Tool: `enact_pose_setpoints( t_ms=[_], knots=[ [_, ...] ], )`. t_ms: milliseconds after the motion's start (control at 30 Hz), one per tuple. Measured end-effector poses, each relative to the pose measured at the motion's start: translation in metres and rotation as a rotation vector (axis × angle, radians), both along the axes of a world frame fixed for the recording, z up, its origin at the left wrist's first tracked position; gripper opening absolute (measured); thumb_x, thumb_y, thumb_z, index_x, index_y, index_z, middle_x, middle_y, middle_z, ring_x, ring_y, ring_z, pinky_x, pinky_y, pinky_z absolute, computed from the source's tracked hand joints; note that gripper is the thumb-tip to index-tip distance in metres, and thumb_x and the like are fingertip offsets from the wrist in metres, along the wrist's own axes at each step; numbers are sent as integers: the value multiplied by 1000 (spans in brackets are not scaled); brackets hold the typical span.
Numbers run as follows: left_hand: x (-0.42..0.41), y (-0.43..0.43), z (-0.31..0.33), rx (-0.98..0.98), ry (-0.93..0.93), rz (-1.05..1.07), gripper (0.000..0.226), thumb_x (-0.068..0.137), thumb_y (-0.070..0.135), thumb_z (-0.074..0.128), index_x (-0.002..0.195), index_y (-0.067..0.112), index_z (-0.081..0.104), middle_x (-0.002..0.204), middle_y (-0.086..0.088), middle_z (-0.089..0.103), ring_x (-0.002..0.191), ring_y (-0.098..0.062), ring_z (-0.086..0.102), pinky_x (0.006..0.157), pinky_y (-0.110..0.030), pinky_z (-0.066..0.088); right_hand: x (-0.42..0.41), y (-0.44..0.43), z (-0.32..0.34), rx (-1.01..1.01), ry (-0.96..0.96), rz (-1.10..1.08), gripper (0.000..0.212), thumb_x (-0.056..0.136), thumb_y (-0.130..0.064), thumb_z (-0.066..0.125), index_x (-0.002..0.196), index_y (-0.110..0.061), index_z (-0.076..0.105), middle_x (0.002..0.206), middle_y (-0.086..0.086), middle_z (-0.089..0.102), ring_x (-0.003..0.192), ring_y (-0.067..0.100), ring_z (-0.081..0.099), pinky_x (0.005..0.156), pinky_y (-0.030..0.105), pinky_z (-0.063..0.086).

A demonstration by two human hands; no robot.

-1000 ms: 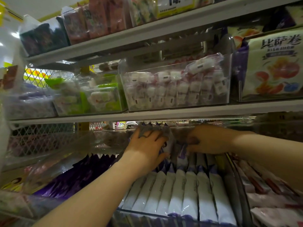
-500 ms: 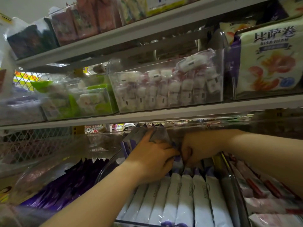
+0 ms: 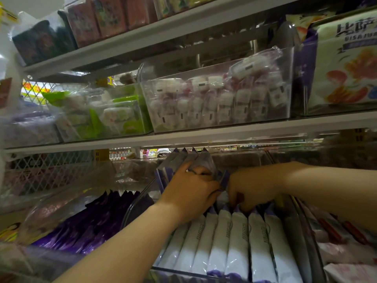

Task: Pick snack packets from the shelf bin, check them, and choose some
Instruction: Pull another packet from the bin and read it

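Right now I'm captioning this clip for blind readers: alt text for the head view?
A person's left hand grips a raised bundle of purple-and-white snack packets above a clear plastic shelf bin, while the right hand reaches into the row of matching packets standing in it. Snack bins line the shelf above.

Upper right, bag: large dark Chinese characters 比萨, cut off by the frame edge. Beneath them are the Latin capitals "BISAJUA", also cut off, and under these a purple strip of small print, illegible. Lower centre, packets: one vertical line of grey print on each, too blurred to read. Centre, small packs: dark barcode-like labels, illegible. Left of centre, yellow tag: print unreadable.
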State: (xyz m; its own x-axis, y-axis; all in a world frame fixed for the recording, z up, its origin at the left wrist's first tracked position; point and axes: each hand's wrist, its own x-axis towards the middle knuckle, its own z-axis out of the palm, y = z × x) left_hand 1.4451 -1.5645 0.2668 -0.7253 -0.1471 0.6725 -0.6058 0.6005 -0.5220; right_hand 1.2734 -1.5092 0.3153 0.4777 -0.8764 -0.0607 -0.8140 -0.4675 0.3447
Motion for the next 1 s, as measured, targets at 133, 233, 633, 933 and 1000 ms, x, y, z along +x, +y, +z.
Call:
enact_pose_setpoints(
  t_ms=[133, 233, 633, 933, 1000],
  knots=[
    [1, 1, -2, -85, 16, 58, 27, 89, 34, 53, 79, 27, 76, 77, 12, 73, 98, -17, 67, 109, -55, 32, -1, -5, -5, -72, 81, -60, 23, 90, -22, 57, 107, -16, 71, 102, 8, 70, 89, 27, 64, 82, 35, 52],
    [0, 0, -7, -131, 56, 67, 16, 85, 33, 64, 77, 30, 76, 79, 11, 72, 101, -19, 67, 106, -63, 35, -8, -5, -3, -95, -28, -59, 21, 91, -21, 58, 107, -16, 70, 105, 5, 70, 87, 21, 63, 74, 17, 45],
    [5, -4, -10, -2, 41, 126, 25, 90, 45, 53, 100, 36, 74, 116, 6, 66, 126, -24, 52, 109, -66, 26, -20, 8, 8, -386, -501, -9, 16, 101, -16, 41, 106, -14, 56, 78, -11, 46, 65, 0, 44, 59, 5, 38],
    [9, 38, 1, 172, -130, 315, 51, 95, 43, 41, 145, 35, 35, 158, 2, 24, 148, -22, 7, 115, -59, -7, -22, 70, -3, -498, -789, -13, 17, 100, -20, 44, 84, -27, 45, 79, -4, 56, 69, 8, 53, 64, 19, 43],
    [15, 56, 4, 143, -100, 297, 46, 94, 40, 44, 140, 32, 43, 155, 2, 30, 149, -20, 9, 117, -58, -1, -17, 87, -4, -509, -841, 9, 12, 99, -23, 45, 88, -27, 48, 82, -6, 58, 74, 9, 58, 65, 20, 48]
  ],
)
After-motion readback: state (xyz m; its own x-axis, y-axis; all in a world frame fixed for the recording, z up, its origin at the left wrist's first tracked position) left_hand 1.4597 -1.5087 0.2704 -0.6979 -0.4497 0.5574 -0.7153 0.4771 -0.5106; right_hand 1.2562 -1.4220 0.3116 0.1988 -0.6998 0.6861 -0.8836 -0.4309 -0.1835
